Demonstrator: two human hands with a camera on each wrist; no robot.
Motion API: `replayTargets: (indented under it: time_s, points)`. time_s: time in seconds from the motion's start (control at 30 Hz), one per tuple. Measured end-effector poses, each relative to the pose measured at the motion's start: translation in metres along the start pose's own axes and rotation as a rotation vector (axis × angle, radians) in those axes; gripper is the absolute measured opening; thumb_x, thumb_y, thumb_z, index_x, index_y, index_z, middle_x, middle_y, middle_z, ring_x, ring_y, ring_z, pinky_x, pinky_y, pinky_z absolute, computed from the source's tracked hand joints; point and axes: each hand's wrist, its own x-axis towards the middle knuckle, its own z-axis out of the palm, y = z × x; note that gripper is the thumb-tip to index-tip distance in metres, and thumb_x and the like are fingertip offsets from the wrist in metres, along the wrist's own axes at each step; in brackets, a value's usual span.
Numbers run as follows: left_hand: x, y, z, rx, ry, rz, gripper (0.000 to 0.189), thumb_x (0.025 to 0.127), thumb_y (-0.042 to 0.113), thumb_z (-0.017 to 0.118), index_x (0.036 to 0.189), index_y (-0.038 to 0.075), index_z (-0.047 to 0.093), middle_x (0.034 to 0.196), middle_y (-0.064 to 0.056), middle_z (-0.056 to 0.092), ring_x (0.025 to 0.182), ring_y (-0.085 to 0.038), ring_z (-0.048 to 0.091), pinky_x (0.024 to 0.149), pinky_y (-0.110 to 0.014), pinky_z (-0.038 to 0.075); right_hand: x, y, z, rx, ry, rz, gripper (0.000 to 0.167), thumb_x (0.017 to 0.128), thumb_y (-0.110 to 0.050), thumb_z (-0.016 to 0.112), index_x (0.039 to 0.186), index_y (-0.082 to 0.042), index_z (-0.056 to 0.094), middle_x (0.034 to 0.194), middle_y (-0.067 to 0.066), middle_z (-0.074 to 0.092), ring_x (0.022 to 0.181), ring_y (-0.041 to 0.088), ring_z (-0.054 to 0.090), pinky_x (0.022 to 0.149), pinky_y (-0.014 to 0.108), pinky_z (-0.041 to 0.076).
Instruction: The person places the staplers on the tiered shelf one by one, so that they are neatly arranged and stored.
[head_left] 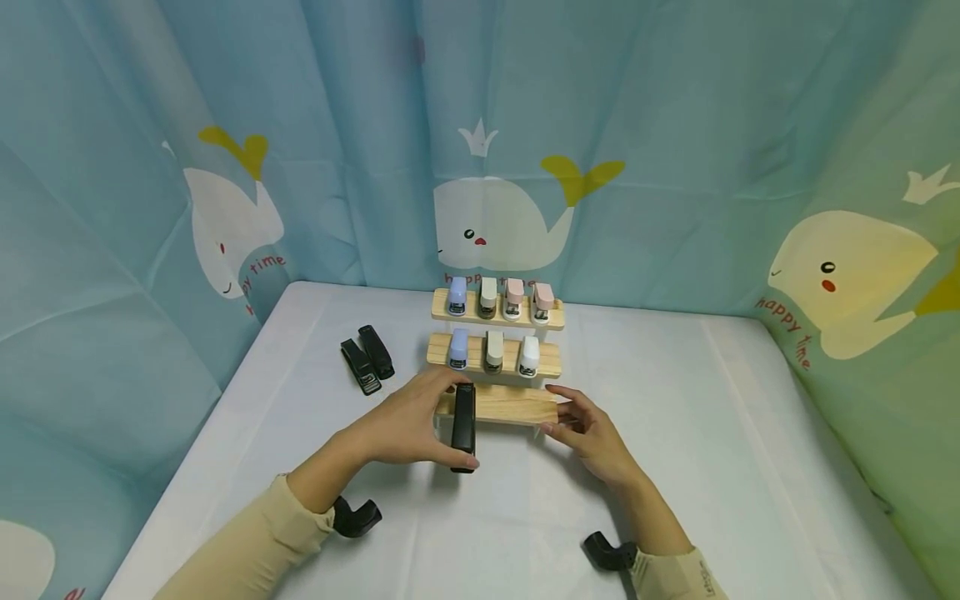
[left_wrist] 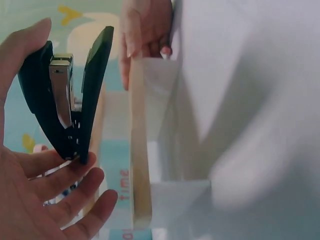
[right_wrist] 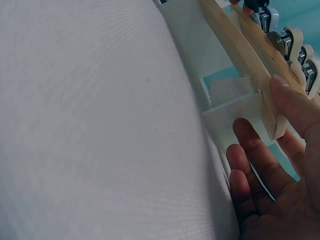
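My left hand [head_left: 402, 421] pinches a black stapler [head_left: 464, 425] between thumb and fingers, just above the left part of the lowest wooden shelf. In the left wrist view the stapler [left_wrist: 95, 90] has its arms spread apart, with the metal magazine between them. My right hand [head_left: 594, 437] grips the right end of that bottom board [head_left: 513, 404]. The right wrist view shows the thumb on one side of the board [right_wrist: 245, 55] and fingers curled at its other side, beside the white support.
The middle board [head_left: 471, 354] carries 3 small staplers: blue, beige and white [head_left: 529, 357]. On the top board [head_left: 474, 310] stand several more in blue, pale green and pink [head_left: 542, 302]. Two black staplers [head_left: 367, 360] lie on the white table at the left. A whale-print curtain [head_left: 390, 125] hangs behind.
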Motion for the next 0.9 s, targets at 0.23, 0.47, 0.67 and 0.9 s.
replayTargets:
  time_s: [0.23, 0.47, 0.67, 0.9]
  points:
    - [0.009, 0.009, 0.013, 0.038, 0.0, 0.008, 0.105, 0.065, 0.076, 0.084, 0.148, 0.024, 0.047, 0.148, 0.005, 0.051, 0.138, -0.02, 0.048, 0.108, -0.05, 0.047, -0.001, 0.0, 0.0, -0.004, 0.008, -0.001, 0.062, 0.094, -0.015, 0.078, 0.15, -0.015, 0.051, 0.121, 0.02, 0.07, 0.099, 0.014, 0.065, 0.081, 0.024, 0.051]
    - [0.019, 0.018, 0.025, 0.069, -0.011, 0.025, 0.107, 0.065, 0.074, 0.085, 0.15, 0.023, 0.046, 0.15, 0.004, 0.049, 0.139, -0.019, 0.045, 0.109, -0.049, 0.046, 0.0, 0.0, 0.0, -0.01, 0.004, -0.004, 0.062, 0.094, -0.017, 0.078, 0.15, -0.017, 0.052, 0.12, 0.018, 0.07, 0.099, 0.014, 0.065, 0.083, 0.024, 0.05]
    - [0.025, 0.022, 0.033, 0.097, -0.025, 0.029, 0.107, 0.067, 0.074, 0.085, 0.151, 0.023, 0.044, 0.146, 0.005, 0.052, 0.129, -0.016, 0.051, 0.106, -0.044, 0.049, 0.0, 0.001, -0.001, -0.003, -0.007, -0.005, 0.062, 0.094, -0.017, 0.078, 0.15, -0.018, 0.051, 0.121, 0.019, 0.07, 0.1, 0.015, 0.065, 0.083, 0.024, 0.051]
    - [0.033, 0.024, 0.04, 0.092, -0.026, 0.027, 0.108, 0.068, 0.074, 0.084, 0.153, 0.023, 0.043, 0.148, 0.005, 0.052, 0.132, -0.017, 0.052, 0.107, -0.046, 0.049, 0.0, 0.001, -0.002, 0.002, -0.015, -0.006, 0.062, 0.095, -0.016, 0.077, 0.151, -0.017, 0.051, 0.122, 0.02, 0.07, 0.097, 0.015, 0.065, 0.082, 0.025, 0.051]
